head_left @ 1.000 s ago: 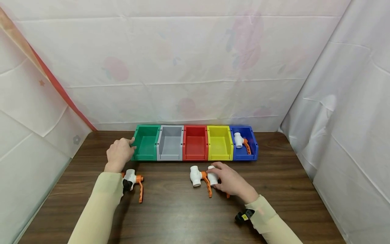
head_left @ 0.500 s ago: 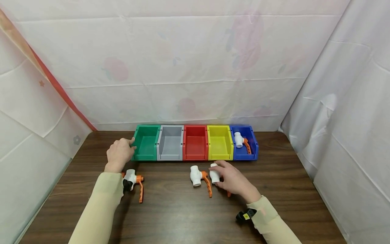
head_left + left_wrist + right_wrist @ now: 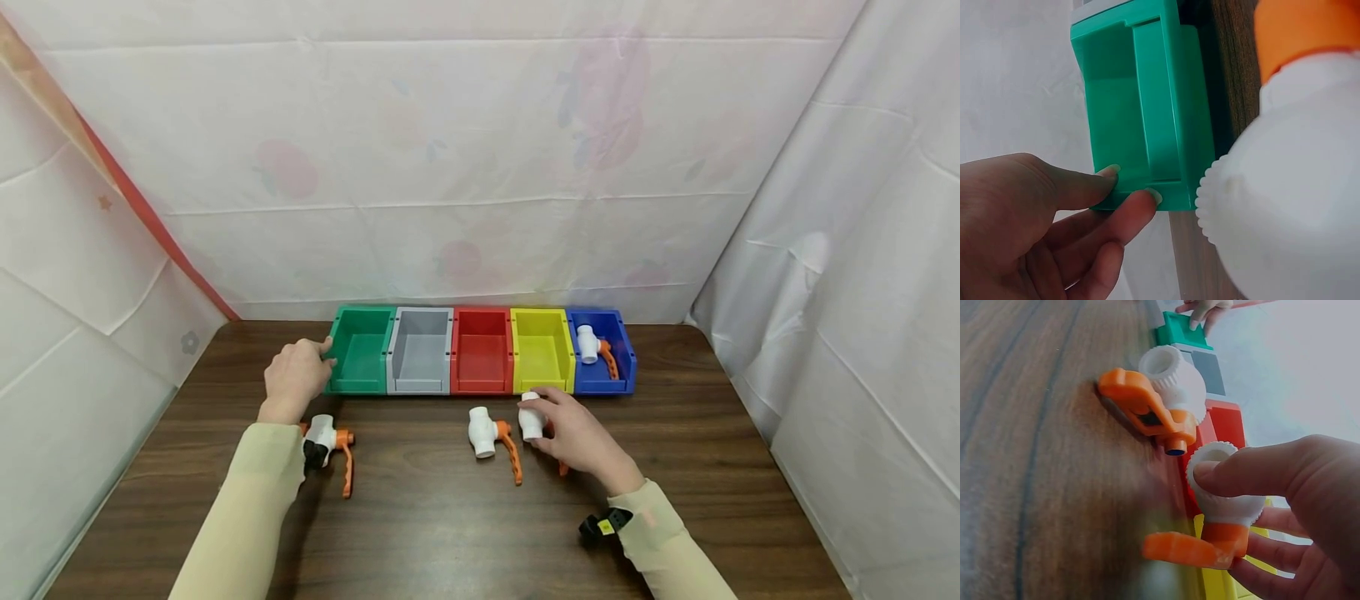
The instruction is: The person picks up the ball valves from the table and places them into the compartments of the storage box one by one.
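Observation:
My right hand [image 3: 576,432] grips a white plastic ball valve [image 3: 532,418] with an orange lever, thumb and fingers around its body. In the right wrist view this valve's orange lever [image 3: 1179,549] juts out below the thumb. Beside it on the table stands a second white ball valve [image 3: 482,433], orange lever toward me. My left hand [image 3: 295,377] pinches the outer side wall of the green bin [image 3: 1113,106], thumb over its rim. Near the left wrist, partly hidden by the wrist camera, another ball valve [image 3: 322,435] sits on the table.
Right of the green bin, a grey bin [image 3: 418,387], a red bin [image 3: 482,387], a yellow bin [image 3: 543,387] and a blue bin [image 3: 600,387] stand joined in a row. A ball valve [image 3: 588,345] lies in the blue one. White curtains surround the wooden table [image 3: 420,533].
My right hand has lifted the ball valve it grips and carried it slightly right and toward the bins, away from the neighbouring valve. The left hand stays on the green bin.

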{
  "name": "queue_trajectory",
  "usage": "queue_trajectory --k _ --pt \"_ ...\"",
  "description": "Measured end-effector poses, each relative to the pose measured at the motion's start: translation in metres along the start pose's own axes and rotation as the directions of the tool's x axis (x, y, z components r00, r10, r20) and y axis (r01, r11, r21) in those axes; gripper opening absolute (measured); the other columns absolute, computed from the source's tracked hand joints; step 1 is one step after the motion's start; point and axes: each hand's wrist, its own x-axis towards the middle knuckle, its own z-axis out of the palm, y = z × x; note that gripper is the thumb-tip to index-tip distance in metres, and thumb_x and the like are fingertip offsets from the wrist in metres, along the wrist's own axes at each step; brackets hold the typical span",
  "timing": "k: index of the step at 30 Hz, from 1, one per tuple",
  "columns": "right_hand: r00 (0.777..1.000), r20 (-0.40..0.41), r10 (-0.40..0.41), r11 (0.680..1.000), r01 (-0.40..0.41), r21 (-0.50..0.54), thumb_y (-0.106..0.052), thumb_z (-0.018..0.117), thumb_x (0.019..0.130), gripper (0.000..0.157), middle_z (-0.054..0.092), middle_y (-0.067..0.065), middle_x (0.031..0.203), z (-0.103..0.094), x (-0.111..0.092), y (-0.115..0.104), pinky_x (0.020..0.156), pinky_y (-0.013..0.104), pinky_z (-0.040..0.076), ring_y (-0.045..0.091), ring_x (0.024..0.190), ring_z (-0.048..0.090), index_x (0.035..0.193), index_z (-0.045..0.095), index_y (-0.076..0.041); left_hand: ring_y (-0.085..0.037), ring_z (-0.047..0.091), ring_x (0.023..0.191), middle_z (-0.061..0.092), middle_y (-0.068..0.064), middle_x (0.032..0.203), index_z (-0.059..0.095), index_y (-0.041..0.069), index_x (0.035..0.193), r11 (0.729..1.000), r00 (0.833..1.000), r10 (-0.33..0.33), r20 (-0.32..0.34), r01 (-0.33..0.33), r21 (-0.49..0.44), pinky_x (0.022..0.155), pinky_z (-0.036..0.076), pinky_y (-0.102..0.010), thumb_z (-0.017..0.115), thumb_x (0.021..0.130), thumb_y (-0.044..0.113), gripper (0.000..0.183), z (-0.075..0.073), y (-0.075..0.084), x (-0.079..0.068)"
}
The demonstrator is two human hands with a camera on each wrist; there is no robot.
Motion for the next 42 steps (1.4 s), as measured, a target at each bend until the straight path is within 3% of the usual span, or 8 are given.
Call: queue_trajectory --k 9,15,24,33,37,42 --pt "0.999 -0.012 0.037 0.999 -0.037 0.008 -0.018 0.086 0.079 0.058 0.05 0.006 0.144 -0.008 0.006 0.004 0.1 0.046 0.047 0.027 0.123 0.053 0.133 0.065 -0.018 -0.026 0.045 0.049 0.064 -0.03 0.116 0.05 0.008 0.145 1.0 1.0 0.002 -0.007 -0.003 -0.008 0.043 0.036 -0.035 0.062 0.1 0.02 0.048 0.0 0.001 0.0" --pt "0.999 -0.034 0.011 1.0 -0.011 -0.001 -0.018 0.087 0.079 0.057 0.05 0.008 0.144 -0.01 0.009 0.009 0.1 0.048 0.047 0.029 0.124 0.053 0.132 0.065 -0.017 -0.027 0.046 0.049 0.064 -0.03 0.115 0.052 0.007 0.143 1.0 1.0 0.003 -0.014 -0.003 -0.007 0.044 0.037 -0.036 0.062 0.1 0.02 0.046 0.002 0.001 0.001" --pt "0.998 -0.06 0.008 1.0 -0.009 -0.028 -0.018 0.087 0.078 0.057 0.049 0.006 0.144 -0.017 0.013 0.012 0.098 0.048 0.048 0.029 0.121 0.053 0.131 0.065 -0.019 -0.028 0.047 0.051 0.06 -0.031 0.124 0.05 0.008 0.145 1.0 1.0 0.014 -0.009 -0.014 -0.005 0.044 0.036 -0.036 0.062 0.099 0.019 0.049 0.002 0.003 0.001" --pt "0.997 -0.083 0.0 0.998 -0.005 -0.058 -0.017 0.086 0.079 0.057 0.047 0.006 0.146 -0.021 0.019 0.012 0.098 0.047 0.048 0.029 0.124 0.052 0.133 0.064 -0.02 -0.027 0.048 0.051 0.064 -0.03 0.113 0.049 0.009 0.146 1.0 1.0 0.015 -0.011 -0.015 0.0 0.044 0.036 -0.037 0.062 0.1 0.02 0.049 0.004 0.003 0.002" --pt "0.992 -0.12 -0.029 0.996 0.018 -0.09 -0.016 0.086 0.079 0.058 0.047 0.008 0.146 -0.022 0.024 0.013 0.095 0.047 0.05 0.029 0.122 0.053 0.133 0.065 -0.019 -0.028 0.049 0.051 0.064 -0.03 0.114 0.05 0.009 0.145 1.0 1.0 0.01 -0.016 -0.01 0.003 0.045 0.037 -0.037 0.062 0.099 0.021 0.049 0.005 0.001 0.002" --pt "0.984 -0.163 -0.069 0.992 0.05 -0.118 -0.015 0.086 0.079 0.059 0.047 0.009 0.145 -0.026 0.03 0.012 0.095 0.048 0.05 0.031 0.122 0.053 0.133 0.064 -0.019 -0.028 0.048 0.05 0.068 -0.026 0.101 0.05 0.009 0.145 1.0 1.0 0.005 -0.025 -0.005 -0.007 0.044 0.036 -0.037 0.062 0.099 0.021 0.048 0.004 -0.002 0.001"
